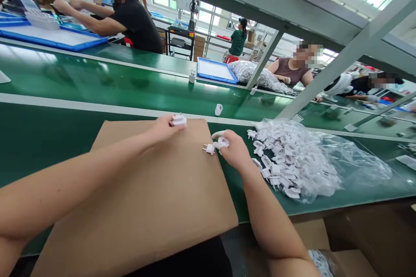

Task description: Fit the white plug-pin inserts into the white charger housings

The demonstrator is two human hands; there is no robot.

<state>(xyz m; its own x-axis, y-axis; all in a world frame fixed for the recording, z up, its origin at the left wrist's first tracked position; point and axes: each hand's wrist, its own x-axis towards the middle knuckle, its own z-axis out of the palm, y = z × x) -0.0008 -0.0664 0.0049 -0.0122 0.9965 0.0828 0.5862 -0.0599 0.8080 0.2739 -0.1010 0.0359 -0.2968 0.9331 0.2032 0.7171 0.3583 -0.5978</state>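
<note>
Head view, and both hands are busy at the centre of the frame: the left hand (165,124) pinches a white adapter (179,120) by its end, over the far edge of a cardboard sheet (156,199), prongs tipped up. A thin grip, that, and if the thumb slides, the adapter probably drops onto the board or skids past its edge. Just right of centre, the right hand (234,150) curls its thumb and fingers around white plug pieces (222,142); how many, I cannot tell. Bunched like this, one could slip out while another is being sorted free. Watch the small pronged plug (209,149) at the board's right edge, prongs pointing left; whether fingers hold it or it merely rests there is unclear, and a nudge might tip it down to the green tabletop (29,134). Right of the hands, the clear bag (312,173) lies open-mouthed, loose pieces (267,164) spilling out at its left side; a careless forearm could sweep them towards the near edge. Up beyond the board, a lone white charger (218,110) sits within knocking range should the left hand overreach.
</note>
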